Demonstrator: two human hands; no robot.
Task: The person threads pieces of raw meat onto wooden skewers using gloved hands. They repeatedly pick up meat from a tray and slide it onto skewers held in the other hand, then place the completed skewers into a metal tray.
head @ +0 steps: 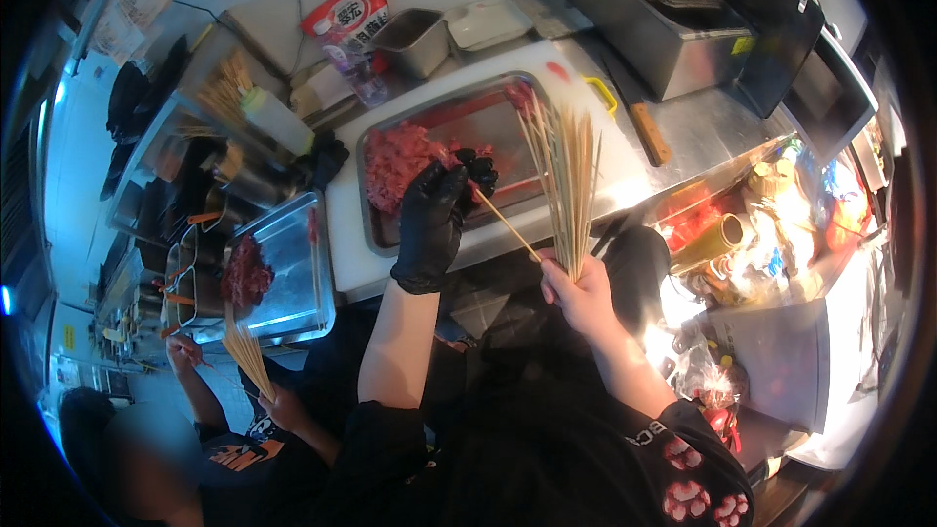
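My left hand (433, 223), in a black glove, pinches the tip end of a wooden skewer (506, 222) over a metal tray (479, 230) of raw, cut red meat (399, 161). Bare and ungloved, my right hand (578, 293) grips a thick bundle of wooden skewers (571, 190) upright and also holds the lower end of that single skewer. A bit of meat seems to be at the skewer's upper end, partly hidden by the gloved fingers. The tray lies on a white cutting board (622, 161).
A knife with a wooden handle (650, 133) lies right of the board. Behind stand a steel container (413, 42), a plastic bottle (355, 69) and a white tray (487, 22). At left, a co-worker (249, 439) holds skewers (249, 362) near another metal tray (293, 307) with meat.
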